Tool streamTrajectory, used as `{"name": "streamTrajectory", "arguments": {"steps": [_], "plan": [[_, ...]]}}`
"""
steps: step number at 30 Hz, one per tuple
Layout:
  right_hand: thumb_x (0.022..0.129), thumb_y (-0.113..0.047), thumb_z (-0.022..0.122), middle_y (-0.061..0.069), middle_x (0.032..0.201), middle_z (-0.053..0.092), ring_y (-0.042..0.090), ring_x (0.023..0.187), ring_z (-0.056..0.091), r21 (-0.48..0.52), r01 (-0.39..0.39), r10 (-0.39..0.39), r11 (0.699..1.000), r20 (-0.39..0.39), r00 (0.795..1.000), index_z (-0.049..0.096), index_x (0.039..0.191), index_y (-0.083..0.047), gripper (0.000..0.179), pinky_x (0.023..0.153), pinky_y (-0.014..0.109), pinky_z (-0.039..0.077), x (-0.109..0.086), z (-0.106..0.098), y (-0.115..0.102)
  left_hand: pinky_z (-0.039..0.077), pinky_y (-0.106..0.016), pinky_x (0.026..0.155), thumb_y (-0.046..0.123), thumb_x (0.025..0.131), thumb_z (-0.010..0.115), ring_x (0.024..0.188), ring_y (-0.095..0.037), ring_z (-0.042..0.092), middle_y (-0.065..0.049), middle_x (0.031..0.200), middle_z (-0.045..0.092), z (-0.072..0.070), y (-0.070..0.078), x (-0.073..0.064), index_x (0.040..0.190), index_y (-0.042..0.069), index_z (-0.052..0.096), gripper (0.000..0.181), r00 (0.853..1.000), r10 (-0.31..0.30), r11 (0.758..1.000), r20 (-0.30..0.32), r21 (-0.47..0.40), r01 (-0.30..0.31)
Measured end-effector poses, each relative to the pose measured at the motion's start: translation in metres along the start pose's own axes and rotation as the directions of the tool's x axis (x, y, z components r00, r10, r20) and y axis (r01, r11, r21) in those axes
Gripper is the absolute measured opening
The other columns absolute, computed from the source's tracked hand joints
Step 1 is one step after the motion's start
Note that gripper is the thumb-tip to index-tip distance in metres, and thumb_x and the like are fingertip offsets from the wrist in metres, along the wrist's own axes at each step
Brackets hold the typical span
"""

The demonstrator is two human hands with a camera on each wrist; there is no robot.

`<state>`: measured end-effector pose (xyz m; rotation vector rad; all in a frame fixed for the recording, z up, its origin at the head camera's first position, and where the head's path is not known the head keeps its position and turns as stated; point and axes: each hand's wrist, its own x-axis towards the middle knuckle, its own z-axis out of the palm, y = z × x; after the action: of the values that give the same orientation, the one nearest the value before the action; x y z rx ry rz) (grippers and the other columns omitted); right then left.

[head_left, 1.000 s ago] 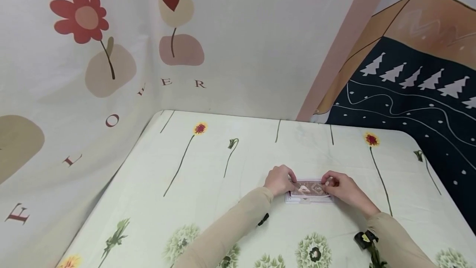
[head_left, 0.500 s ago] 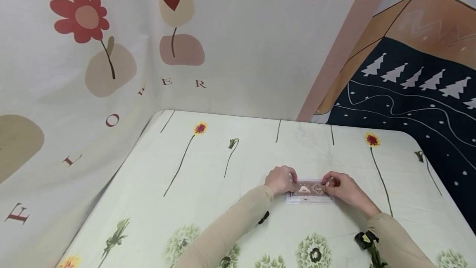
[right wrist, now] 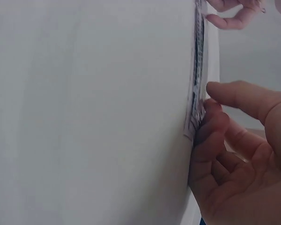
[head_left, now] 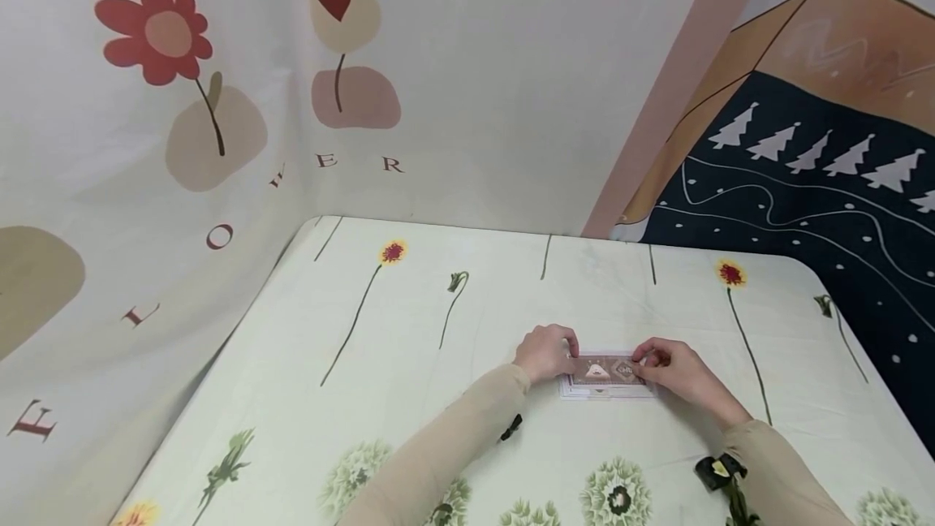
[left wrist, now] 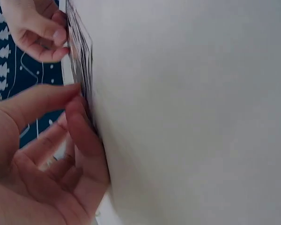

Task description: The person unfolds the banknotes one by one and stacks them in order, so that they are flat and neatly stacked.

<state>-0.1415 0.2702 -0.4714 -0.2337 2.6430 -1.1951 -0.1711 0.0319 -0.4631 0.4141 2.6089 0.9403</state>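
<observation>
A low stack of printed paper slips (head_left: 601, 372) lies flat on the table, with a brown patterned slip with a pale border on top. At its left end is my left hand (head_left: 545, 353), its thumb and forefinger pinching the edge. The left wrist view shows the layered edges of the stack (left wrist: 79, 51) running up to that hand (left wrist: 51, 150). My right hand (head_left: 679, 368) pinches the right end with thumb and forefinger, the other fingers curled beneath. Seen from the right wrist, this hand (right wrist: 239, 150) rests on the table beside the stack's end (right wrist: 195, 108).
A white flowered cloth covers the table (head_left: 467, 299). Behind it hangs a pale flower-printed curtain (head_left: 467, 104), with a dark tree-patterned cloth (head_left: 789, 177) at the right. A black strap piece (head_left: 719, 471) sits at the right sleeve.
My left hand has shifted slightly left, and more of the top slip's left end shows. The right hand and the stack stay nearly in place.
</observation>
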Motion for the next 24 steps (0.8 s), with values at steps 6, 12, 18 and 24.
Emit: {"name": "streamTrajectory", "arguments": {"steps": [6, 12, 18, 24], "plan": [[0.089, -0.011, 0.068, 0.004, 0.08, 0.059, 0.013, 0.069, 0.05, 0.04, 0.01, -0.012, 0.999, 0.049, 0.999, 0.065, 0.102, 0.003, 0.019, 0.06, 0.025, 0.042, -0.001, -0.006, 0.003, 0.047, -0.025, 0.076, 0.014, 0.076, 0.077, 0.08, -0.014, 0.057, -0.001, 0.097, 0.069, -0.01, -0.014, 0.0, 0.09, 0.014, 0.073, 0.014, 0.996, 0.085, 0.992, 0.039, -0.098, -0.081], [0.091, -0.008, 0.064, 0.008, 0.089, 0.063, 0.017, 0.073, 0.053, 0.04, -0.011, 0.011, 0.999, -0.007, 1.0, 0.064, 0.107, 0.004, 0.02, 0.056, 0.027, 0.048, -0.002, -0.016, 0.005, 0.048, -0.019, 0.053, 0.005, 0.084, 0.072, 0.057, -0.012, 0.059, 0.002, 0.069, 0.062, -0.025, -0.028, 0.001, 0.103, 0.006, 0.07, 0.019, 0.989, 0.135, 0.958, 0.058, -0.264, -0.115], [0.093, -0.012, 0.064, 0.015, 0.097, 0.063, 0.027, 0.084, 0.058, -0.041, -0.054, 0.051, 0.998, -0.073, 0.996, 0.059, 0.112, 0.008, 0.028, 0.062, 0.032, 0.05, -0.002, -0.03, 0.007, 0.05, -0.022, 0.064, 0.005, 0.086, 0.07, 0.069, -0.011, 0.062, -0.001, 0.08, 0.067, -0.046, -0.043, 0.001, 0.106, 0.004, 0.068, 0.02, 0.987, 0.158, 0.963, -0.003, -0.219, -0.155], [0.094, -0.019, 0.061, 0.034, 0.12, 0.049, 0.049, 0.109, 0.047, -0.281, -0.053, 0.026, 0.958, -0.1, 0.995, 0.05, 0.125, 0.01, 0.044, 0.085, 0.059, 0.043, -0.003, -0.041, 0.015, 0.05, -0.033, 0.089, 0.011, 0.092, 0.064, 0.103, -0.022, 0.062, -0.009, 0.109, 0.068, -0.065, -0.055, -0.002, 0.118, 0.003, 0.065, 0.027, 0.978, 0.189, 0.981, -0.088, -0.033, -0.192]]}}
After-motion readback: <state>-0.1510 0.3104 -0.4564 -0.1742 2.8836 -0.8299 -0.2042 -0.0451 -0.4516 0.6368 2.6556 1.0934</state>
